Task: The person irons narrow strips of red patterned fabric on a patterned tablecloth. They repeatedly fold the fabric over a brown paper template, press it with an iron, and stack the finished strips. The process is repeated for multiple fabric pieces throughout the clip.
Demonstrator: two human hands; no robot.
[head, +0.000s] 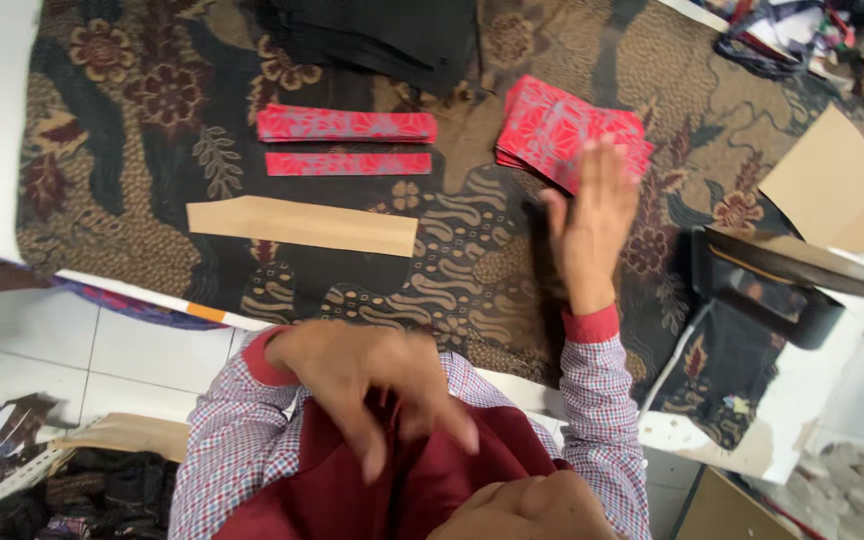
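My right hand (592,225) is stretched out flat with fingers together, its fingertips over the near edge of a stack of red patterned fabric pieces (552,120). It holds nothing. My left hand (367,380) hovers close to my body with fingers spread, over a dark red garment (452,480) at my lap. It is blurred and seems empty. Two folded red patterned strips (347,125) (347,163) lie side by side on the batik cloth (152,170). Below them lies a long brown paper strip (302,225).
A pile of black fabric (382,35) sits at the far edge. Brown cardboard sheets (827,180) and a dark box-like object (772,290) lie to the right. White tiled floor (72,345) and heaps of cloth scraps (62,490) show at lower left.
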